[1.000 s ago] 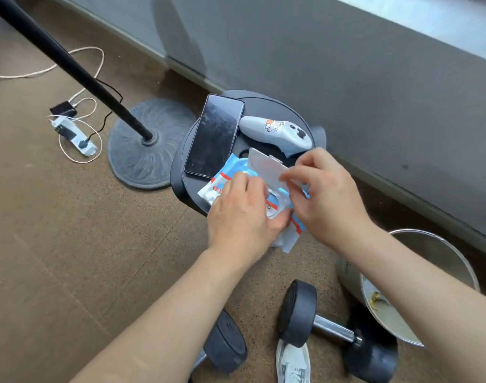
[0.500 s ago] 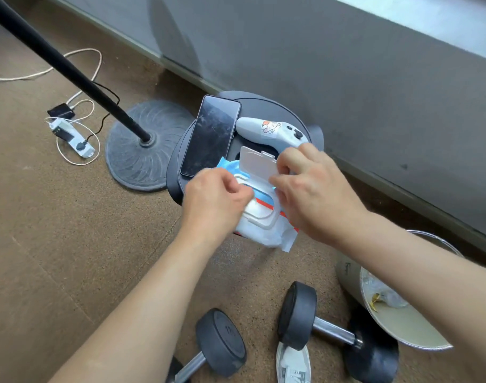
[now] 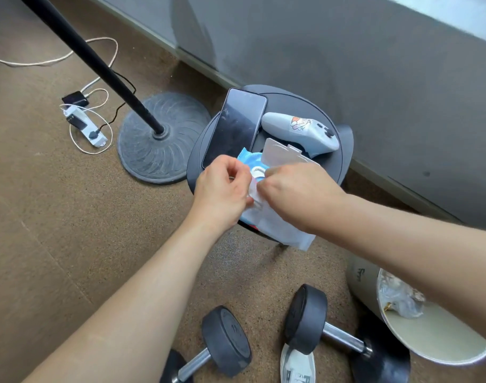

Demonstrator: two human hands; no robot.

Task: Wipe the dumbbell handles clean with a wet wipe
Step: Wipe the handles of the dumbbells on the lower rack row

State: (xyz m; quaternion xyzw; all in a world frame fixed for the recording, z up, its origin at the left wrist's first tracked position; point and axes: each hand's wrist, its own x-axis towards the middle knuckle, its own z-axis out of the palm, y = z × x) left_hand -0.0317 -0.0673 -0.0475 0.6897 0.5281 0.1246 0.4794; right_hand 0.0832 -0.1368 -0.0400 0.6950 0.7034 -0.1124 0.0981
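In the head view, the left hand (image 3: 222,189) pinches a corner of the wet wipe (image 3: 253,192) that comes out of the wipe pack (image 3: 277,230). The right hand (image 3: 299,194) lies with bent fingers over the top of the pack beside the opening. I judge that it grips the pack to keep it down, though its fingertips are hidden. The lid (image 3: 284,154) of the pack stands open toward the far side. The pack sits at the near edge of the small round bench (image 3: 344,172) and its end hangs over that edge, so the pull can tip it. It is better to press the pack firmly, draw the wipe slowly upward, and separate one sheet only. On the left part of the bench lies a phone (image 3: 236,128), and a grey controller (image 3: 299,128) lies near the far edge, just beside the lid. The two dumbbells (image 3: 226,341) (image 3: 308,319) lie on the brown floor (image 3: 70,230) below the near edge, well apart from the hands, and their metal handles are not yet wiped. A bin (image 3: 429,344) stands at the right, and a shoe (image 3: 297,366) shows between the dumbbells. At the left are a round stand base (image 3: 142,145) and a power strip (image 3: 84,125) with cables. A grey wall (image 3: 374,64) runs behind the bench.
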